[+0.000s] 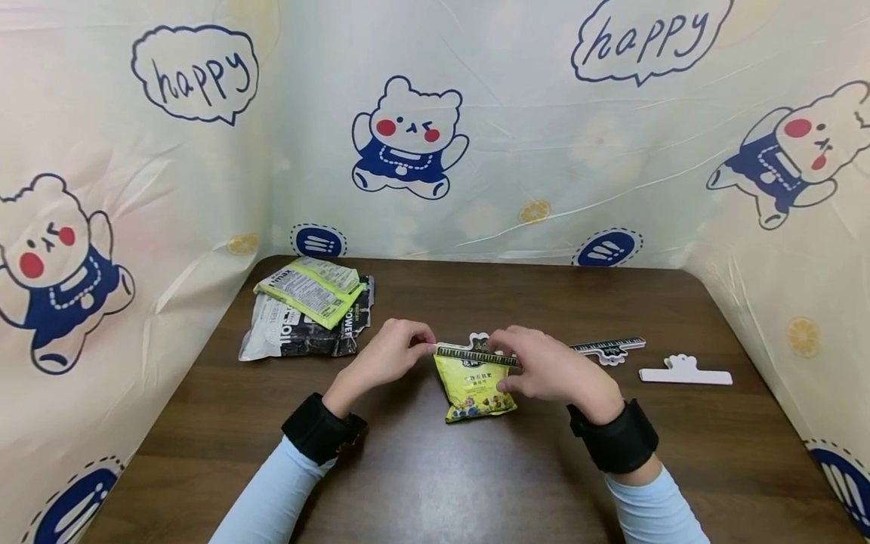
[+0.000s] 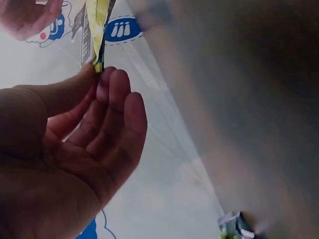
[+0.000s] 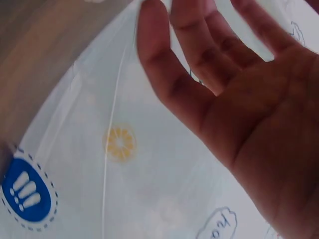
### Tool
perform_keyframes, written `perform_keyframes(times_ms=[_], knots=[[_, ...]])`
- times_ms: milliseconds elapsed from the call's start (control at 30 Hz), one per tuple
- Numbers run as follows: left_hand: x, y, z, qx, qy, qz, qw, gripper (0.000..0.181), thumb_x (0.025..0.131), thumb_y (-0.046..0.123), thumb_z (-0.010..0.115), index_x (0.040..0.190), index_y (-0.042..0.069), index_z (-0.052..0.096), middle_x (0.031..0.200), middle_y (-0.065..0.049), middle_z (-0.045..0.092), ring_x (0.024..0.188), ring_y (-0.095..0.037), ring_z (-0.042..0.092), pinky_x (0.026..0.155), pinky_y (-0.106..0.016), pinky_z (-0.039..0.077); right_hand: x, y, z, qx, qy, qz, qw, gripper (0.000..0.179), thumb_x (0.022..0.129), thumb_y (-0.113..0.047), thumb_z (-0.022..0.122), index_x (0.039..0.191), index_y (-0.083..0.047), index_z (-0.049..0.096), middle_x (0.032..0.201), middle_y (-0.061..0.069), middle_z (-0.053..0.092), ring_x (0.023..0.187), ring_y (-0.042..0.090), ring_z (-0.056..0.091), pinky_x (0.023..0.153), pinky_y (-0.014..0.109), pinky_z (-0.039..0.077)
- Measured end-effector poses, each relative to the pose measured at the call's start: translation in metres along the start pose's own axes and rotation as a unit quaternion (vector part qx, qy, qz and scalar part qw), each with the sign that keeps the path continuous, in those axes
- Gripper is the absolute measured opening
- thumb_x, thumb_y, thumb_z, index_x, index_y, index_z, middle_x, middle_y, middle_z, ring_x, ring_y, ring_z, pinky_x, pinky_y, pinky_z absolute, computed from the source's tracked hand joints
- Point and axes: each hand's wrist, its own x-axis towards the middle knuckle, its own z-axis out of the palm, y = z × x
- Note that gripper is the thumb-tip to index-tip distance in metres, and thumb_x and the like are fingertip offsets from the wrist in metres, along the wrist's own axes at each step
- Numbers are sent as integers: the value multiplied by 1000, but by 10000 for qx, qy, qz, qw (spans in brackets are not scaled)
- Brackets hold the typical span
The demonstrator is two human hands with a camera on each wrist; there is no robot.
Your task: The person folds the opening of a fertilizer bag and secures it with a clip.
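A small yellow packet (image 1: 476,387) stands on the table in the head view, its top edge in a sealing clip (image 1: 469,354) with a black ruler-marked bar. My left hand (image 1: 397,349) pinches the packet's upper left corner, beside the clip's end; the left wrist view shows thumb and index fingertips meeting there. At the clip's right end is my right hand (image 1: 550,366), fingers by the clip's tab and thumb beside the packet. Its fingers (image 3: 154,50) look loosely bent in the right wrist view, with no held thing visible; most fingertips are cut off there.
On the right lie another black ruler-marked clip (image 1: 612,347), partly behind the right hand, and a white clip (image 1: 686,375). At the back left, a green packet (image 1: 316,291) rests on a black-and-silver packet (image 1: 285,332). Printed curtains (image 1: 516,151) surround the table's back and sides.
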Motion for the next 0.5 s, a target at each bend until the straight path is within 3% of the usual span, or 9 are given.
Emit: perform_keyframes(times_ms=[133,300,500], knots=[[1,-6,5,131,89,-230,9996,8,96,8,75,89,10,77,83,-3,74,74,-16,63,71,-39,57,6,0,12,-29,-473,47,9989,48,83,-13,88,126,-8,68,117,13,64,95,32,63,82,47,56],[2,-12,8,147,-12,-446,9989,7,97,7,74,91,8,79,85,-4,76,75,-17,65,72,-41,58,14,2,27,-221,-625,119,9977,57,79,-10,91,130,-11,67,121,11,60,97,28,61,87,46,55],[2,-18,8,177,-466,-538,9973,11,99,10,71,100,6,81,96,-9,79,84,-19,68,79,-44,59,20,4,36,-437,-757,244,9959,59,77,-8,92,129,-16,67,117,8,57,97,25,58,90,46,55]])
